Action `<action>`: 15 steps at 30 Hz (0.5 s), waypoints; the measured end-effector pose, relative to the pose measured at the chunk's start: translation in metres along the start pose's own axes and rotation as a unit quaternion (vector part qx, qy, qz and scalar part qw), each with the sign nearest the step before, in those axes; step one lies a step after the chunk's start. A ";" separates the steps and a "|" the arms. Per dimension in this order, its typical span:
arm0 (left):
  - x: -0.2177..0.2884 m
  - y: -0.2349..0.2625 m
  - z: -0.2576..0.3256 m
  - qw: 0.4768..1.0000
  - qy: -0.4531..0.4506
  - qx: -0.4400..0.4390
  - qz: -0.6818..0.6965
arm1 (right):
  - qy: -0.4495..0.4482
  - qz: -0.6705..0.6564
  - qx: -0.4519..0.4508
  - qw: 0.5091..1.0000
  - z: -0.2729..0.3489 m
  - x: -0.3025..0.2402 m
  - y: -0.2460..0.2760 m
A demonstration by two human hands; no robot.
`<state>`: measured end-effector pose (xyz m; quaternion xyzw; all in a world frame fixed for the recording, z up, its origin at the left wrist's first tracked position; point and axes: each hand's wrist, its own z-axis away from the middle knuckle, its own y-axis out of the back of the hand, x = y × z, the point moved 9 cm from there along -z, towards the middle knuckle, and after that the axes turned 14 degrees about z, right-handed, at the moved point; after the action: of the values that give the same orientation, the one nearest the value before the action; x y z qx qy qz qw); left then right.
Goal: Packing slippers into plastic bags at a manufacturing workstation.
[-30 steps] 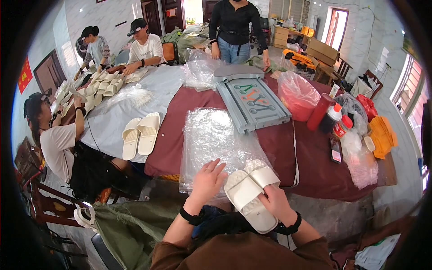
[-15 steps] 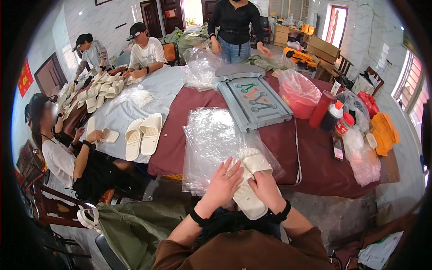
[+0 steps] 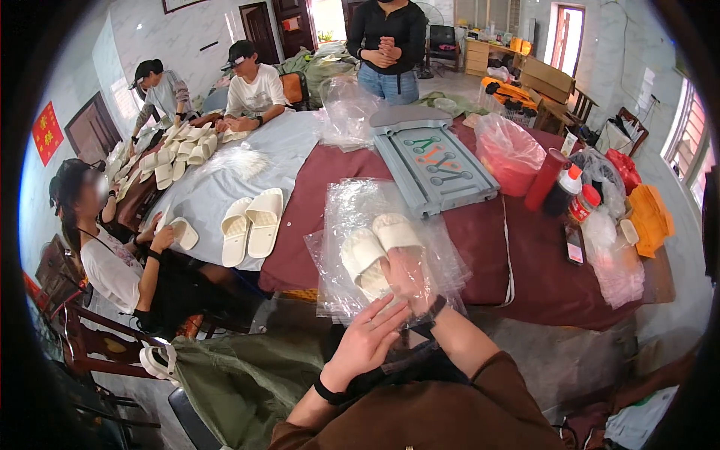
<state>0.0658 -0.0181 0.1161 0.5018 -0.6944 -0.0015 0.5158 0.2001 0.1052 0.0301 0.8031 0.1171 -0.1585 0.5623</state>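
Observation:
A pair of cream slippers (image 3: 365, 255) lies inside a clear plastic bag (image 3: 337, 214), toes toward the far side of the table. My right hand (image 3: 407, 274) reaches into the bag up to the wrist and grips the slippers; its fingertips are partly hidden by them. My left hand (image 3: 369, 334) is at the bag's near end, fingers stretched out over the slippers' heel end and the film. Beneath lies a stack of clear bags (image 3: 326, 259). Another cream pair of slippers (image 3: 253, 226) rests to the left.
A grey folded plastic stool (image 3: 435, 161) lies beyond the bags. At right are a pink bag (image 3: 508, 154), a red cylinder (image 3: 545, 180), bottles (image 3: 562, 191) and a phone (image 3: 574, 245). Several people work at left beside a slipper pile (image 3: 180, 150); one person (image 3: 388, 45) stands opposite.
The slippers have moved forward and left, into the clear bag, with my right hand around them. My left hand has shifted nearer to me. The person opposite has brought both hands together.

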 end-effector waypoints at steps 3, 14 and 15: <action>-0.008 0.009 0.005 1.000 -0.015 -0.006 -0.010 | 0.002 0.038 0.079 0.996 -0.033 -0.011 -0.004; -0.087 0.058 0.073 0.951 0.213 0.160 -0.158 | 0.176 -0.015 -0.028 0.984 0.066 -0.037 0.022; -0.098 0.059 0.081 0.946 0.245 0.157 -0.145 | 0.220 -0.062 -0.085 0.970 0.084 -0.041 0.035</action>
<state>-0.0368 0.0379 0.0387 0.6563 -0.4578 0.1563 0.5791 0.1645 0.0143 0.0497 0.7588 0.3008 -0.0019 0.5777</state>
